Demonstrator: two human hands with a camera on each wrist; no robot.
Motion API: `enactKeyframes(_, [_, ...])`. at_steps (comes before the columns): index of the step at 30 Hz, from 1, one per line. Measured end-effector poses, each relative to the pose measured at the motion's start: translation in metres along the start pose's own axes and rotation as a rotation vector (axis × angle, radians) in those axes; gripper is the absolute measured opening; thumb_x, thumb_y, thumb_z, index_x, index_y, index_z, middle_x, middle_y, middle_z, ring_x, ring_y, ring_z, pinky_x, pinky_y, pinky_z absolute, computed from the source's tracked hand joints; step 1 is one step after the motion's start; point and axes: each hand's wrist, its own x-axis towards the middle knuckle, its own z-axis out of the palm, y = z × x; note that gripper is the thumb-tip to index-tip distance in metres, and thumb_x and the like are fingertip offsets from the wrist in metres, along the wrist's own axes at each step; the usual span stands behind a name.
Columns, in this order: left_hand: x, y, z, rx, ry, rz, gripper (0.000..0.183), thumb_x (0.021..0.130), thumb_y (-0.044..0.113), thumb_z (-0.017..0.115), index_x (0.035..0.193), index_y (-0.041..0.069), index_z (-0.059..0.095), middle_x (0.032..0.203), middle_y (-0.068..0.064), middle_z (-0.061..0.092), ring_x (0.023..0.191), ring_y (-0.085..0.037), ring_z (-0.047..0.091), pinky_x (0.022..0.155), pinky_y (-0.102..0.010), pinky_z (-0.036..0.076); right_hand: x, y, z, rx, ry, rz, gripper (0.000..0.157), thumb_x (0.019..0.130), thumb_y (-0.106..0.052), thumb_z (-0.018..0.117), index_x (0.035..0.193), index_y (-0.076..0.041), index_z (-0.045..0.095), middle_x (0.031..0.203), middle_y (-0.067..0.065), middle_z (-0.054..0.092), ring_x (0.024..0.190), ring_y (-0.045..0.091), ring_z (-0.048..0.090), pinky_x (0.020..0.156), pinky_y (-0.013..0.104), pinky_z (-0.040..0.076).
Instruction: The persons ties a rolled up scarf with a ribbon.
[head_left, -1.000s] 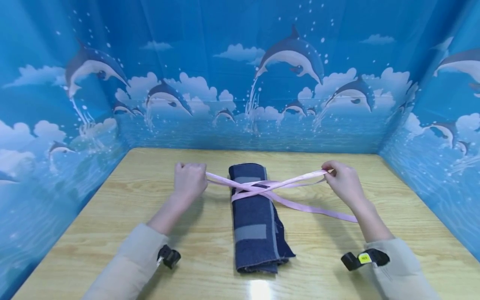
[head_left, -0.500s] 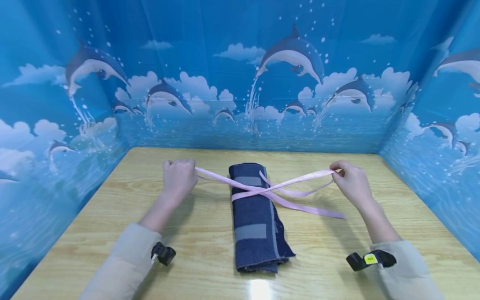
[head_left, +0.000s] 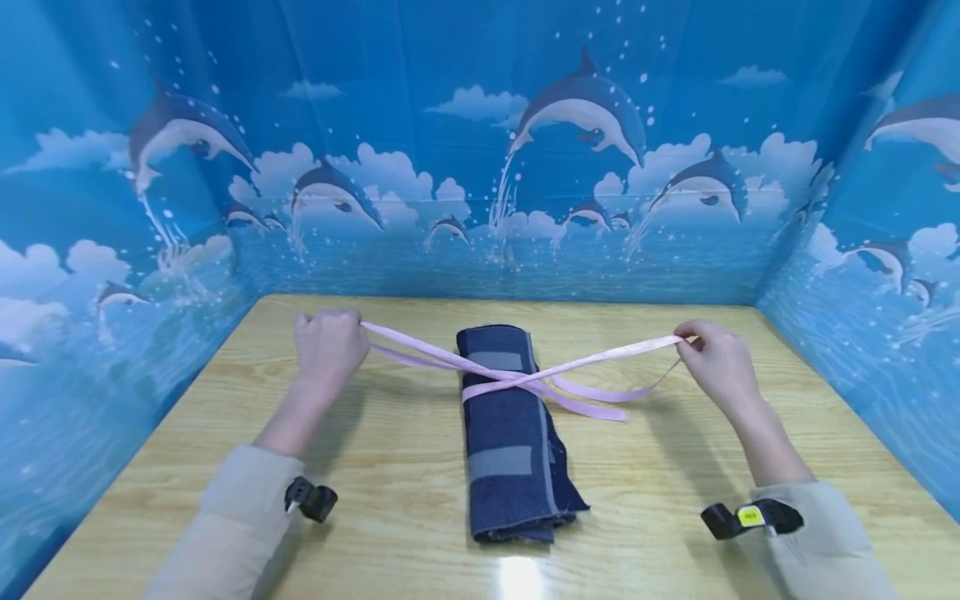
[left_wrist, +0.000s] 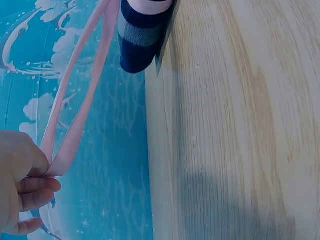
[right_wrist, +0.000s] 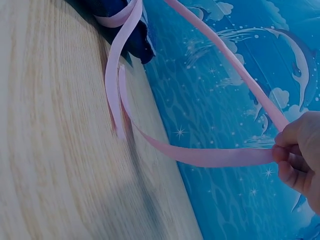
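Drawing farther left than a second earlier, the left hand [head_left: 330, 343] pinched a doubled stretch of ribbon [head_left: 517, 379], fingers [left_wrist: 37, 185] closed on it. Between the hands, the roll [head_left: 504, 433] lay unmoved on the counter [head_left: 405, 500], wrapped by the crossed ribbon; the loose end [head_left: 607, 412] just right of it had shortened, so the crossing was probably being drawn through. The right hand [head_left: 716, 358], slightly farther right, pinched another stretch, fingers closed, its tail drooping. Counted: two hands, one roll, apparently one ribbon, two free ends.

Cloth roll [head_left: 506, 435] on table [head_left: 390, 500], between left hand [head_left: 330, 348] and right hand [head_left: 722, 364]; ribbon [head_left: 517, 381] across roll, out to both; curtain [head_left: 420, 258] beyond hands.
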Motion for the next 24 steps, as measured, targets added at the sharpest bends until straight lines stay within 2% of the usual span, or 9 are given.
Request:
enactKeyframes(6, [0.0, -0.008, -0.006, 0.011, -0.015, -0.035, 0.009, 0.07, -0.002, 0.056, 0.062, -0.001, 0.059, 0.051, -0.013, 0.051, 0.047, -0.034, 0.049, 0.06, -0.05, 0.039, 0.0, 0.002, -0.006, -0.007, 0.003, 0.013, 0.015, 0.081, 0.003, 0.056, 0.092, 0.005, 0.065, 0.078, 0.021, 0.064, 0.066, 0.03, 0.059, 0.055, 0.035, 0.041])
enactKeyframes(11, [0.002, -0.017, -0.011, 0.001, -0.023, -0.053, 0.01, 0.071, -0.001, 0.055, 0.063, -0.002, 0.059, 0.052, -0.014, 0.052, 0.048, -0.035, 0.05, 0.062, -0.051, 0.038, 0.0, 0.006, -0.009, -0.018, 0.044, -0.005, 0.014, 0.08, 0.003, 0.057, 0.09, 0.004, 0.065, 0.078, 0.022, 0.064, 0.066, 0.032, 0.06, 0.056, 0.034, 0.042])
enactKeyframes(19, [0.001, -0.03, -0.017, 0.016, -0.075, -0.082, 0.011, 0.073, -0.001, 0.054, 0.063, -0.001, 0.058, 0.051, -0.012, 0.048, 0.049, -0.033, 0.047, 0.06, -0.048, 0.036, 0.0, 0.009, -0.013, -0.035, 0.064, -0.005, 0.013, 0.079, 0.004, 0.057, 0.089, 0.005, 0.065, 0.08, 0.023, 0.063, 0.068, 0.035, 0.06, 0.058, 0.039, 0.042])
enactKeyframes(24, [0.0, -0.038, -0.021, 0.041, -0.123, -0.104, 0.01, 0.074, 0.0, 0.052, 0.067, -0.003, 0.059, 0.053, -0.013, 0.05, 0.052, -0.035, 0.049, 0.064, -0.05, 0.037, -0.001, 0.011, -0.013, -0.04, 0.058, -0.016, 0.013, 0.079, 0.004, 0.057, 0.088, 0.005, 0.065, 0.082, 0.025, 0.062, 0.069, 0.036, 0.06, 0.062, 0.044, 0.042])
